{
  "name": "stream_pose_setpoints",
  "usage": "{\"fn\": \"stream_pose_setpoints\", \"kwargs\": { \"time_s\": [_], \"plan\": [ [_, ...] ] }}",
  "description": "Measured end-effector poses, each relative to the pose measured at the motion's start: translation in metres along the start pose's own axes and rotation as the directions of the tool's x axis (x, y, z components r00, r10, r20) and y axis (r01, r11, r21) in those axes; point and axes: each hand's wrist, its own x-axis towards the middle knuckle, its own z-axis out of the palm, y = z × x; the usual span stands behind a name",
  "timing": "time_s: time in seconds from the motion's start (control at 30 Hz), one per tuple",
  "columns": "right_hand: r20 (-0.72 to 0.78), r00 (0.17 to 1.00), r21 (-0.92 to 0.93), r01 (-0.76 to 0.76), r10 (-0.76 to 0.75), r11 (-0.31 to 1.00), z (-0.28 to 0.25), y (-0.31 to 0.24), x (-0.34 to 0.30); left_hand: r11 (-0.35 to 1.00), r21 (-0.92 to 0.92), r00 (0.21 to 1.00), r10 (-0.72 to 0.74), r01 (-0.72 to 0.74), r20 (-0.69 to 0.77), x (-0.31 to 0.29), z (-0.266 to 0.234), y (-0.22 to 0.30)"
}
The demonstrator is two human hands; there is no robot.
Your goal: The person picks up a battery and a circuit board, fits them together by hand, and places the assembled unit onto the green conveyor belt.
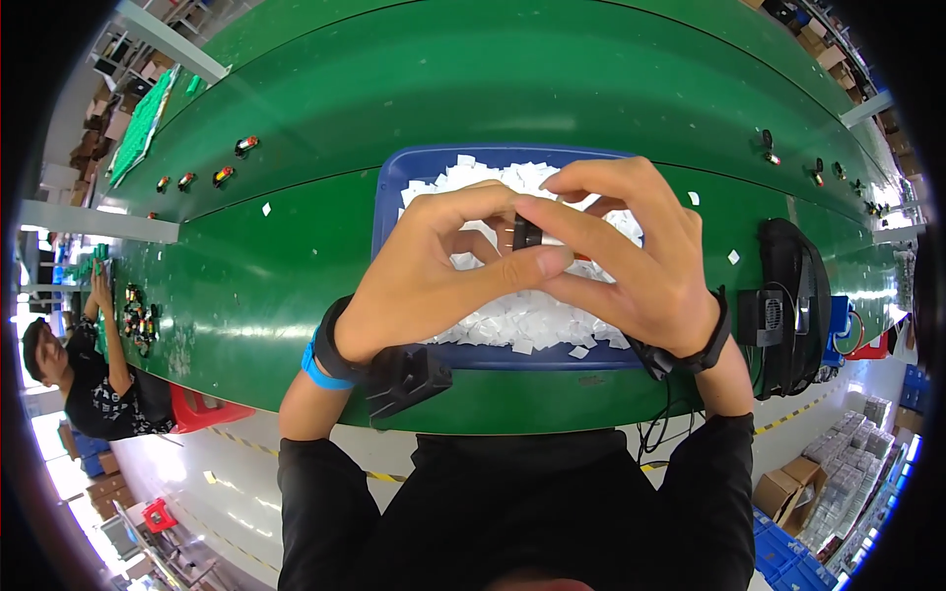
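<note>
My left hand (434,266) and my right hand (641,246) meet above a blue tray (387,197). Between their fingertips is a small cylindrical part (527,233) with a black end; white and a bit of orange show behind it. Fingers hide most of this part, so its exact kind is unclear. Both hands are closed on it. Beneath them, the tray holds a heap of small white square pieces (522,320). Black straps circle both wrists, and a blue band (320,362) sits on the left one.
Small red, yellow and black parts (224,176) stand at the left, others (772,158) at the right. A black bag (803,305) and a black box (760,317) lie to the right. Cables (655,424) hang over the front edge. Another person (99,389) works at far left.
</note>
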Motion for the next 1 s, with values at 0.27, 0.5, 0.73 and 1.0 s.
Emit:
{"fn": "stream_pose_setpoints", "kwargs": {
  "time_s": [0.27,0.5,0.73,1.0],
  "plan": [
    [-0.069,0.993,0.059,-0.095,0.099,0.994,0.006,-0.007,0.002,0.956,-0.212,0.979,-0.2,0.205,0.043,-0.003,0.004,0.006],
    [0.036,0.987,0.068,-0.158,0.155,0.985,-0.003,-0.013,0.0,0.959,-0.195,0.978,-0.198,0.206,0.062,-0.001,0.009,0.0],
    [0.013,0.99,0.04,-0.138,0.138,0.99,0.0,-0.011,-0.004,0.945,-0.209,0.968,-0.241,0.25,0.069,-0.002,0.01,0.003],
    [0.034,0.991,0.002,-0.133,0.133,0.991,-0.009,-0.014,0.0,0.967,-0.159,0.98,-0.194,0.2,0.052,-0.001,0.009,0.0]
  ]
}}
